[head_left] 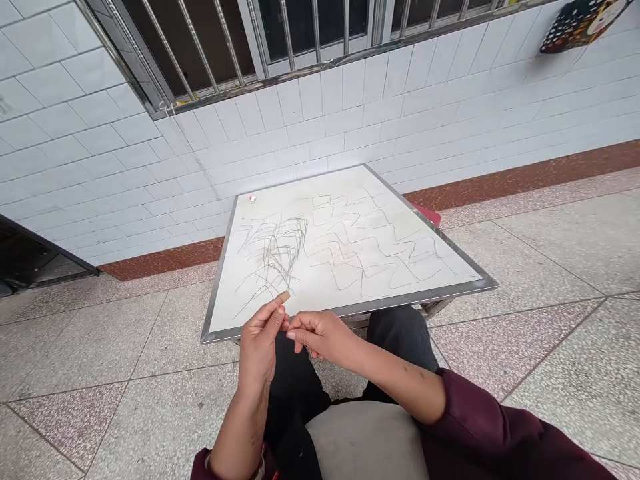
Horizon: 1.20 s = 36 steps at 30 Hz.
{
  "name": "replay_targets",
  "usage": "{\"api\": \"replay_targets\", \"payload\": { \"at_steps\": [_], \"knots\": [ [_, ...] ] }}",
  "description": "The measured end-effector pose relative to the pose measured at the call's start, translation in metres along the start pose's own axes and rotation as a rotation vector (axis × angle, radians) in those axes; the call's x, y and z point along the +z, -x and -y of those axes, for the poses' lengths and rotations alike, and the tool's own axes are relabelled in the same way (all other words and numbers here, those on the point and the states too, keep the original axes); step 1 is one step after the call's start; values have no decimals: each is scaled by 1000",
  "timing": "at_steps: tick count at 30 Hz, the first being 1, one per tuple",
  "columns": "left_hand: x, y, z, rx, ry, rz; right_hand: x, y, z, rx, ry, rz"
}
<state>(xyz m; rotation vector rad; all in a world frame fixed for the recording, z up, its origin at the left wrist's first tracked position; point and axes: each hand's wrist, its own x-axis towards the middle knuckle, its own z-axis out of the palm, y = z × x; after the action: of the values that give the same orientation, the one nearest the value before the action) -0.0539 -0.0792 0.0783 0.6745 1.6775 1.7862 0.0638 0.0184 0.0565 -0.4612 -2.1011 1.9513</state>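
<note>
My left hand [259,343] and right hand [325,335] are curled, fingertips pinched together just off the board's near edge; I cannot tell if they hold anything. At twelve o'clock, thin dark strands [280,257] zigzag across a steel-edged white board [400,304].

And there, dark zigzag strands [373,257] are seen across a white board [305,293], a maroon sleeve [480,427] is shown above speckled pink floor tiles [65,427]!
</note>
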Motion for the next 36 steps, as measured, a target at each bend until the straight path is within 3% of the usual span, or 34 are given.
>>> {"api": "replay_targets", "payload": {
  "at_steps": [8,17,22,27,36],
  "knots": [
    [-2,-1,3,47,-80,13,1,0,-7,-247,354,-108],
    [1,0,3,6,40,42,-3,2,-16,-588,792,-206],
    [3,0,6,-52,81,72,-15,6,1,-770,1105,-46],
    [5,0,11,-32,60,69,-26,5,19,-808,1265,67],
    [5,3,9,-24,31,11,-31,9,17,-795,1172,15]
  ]
}}
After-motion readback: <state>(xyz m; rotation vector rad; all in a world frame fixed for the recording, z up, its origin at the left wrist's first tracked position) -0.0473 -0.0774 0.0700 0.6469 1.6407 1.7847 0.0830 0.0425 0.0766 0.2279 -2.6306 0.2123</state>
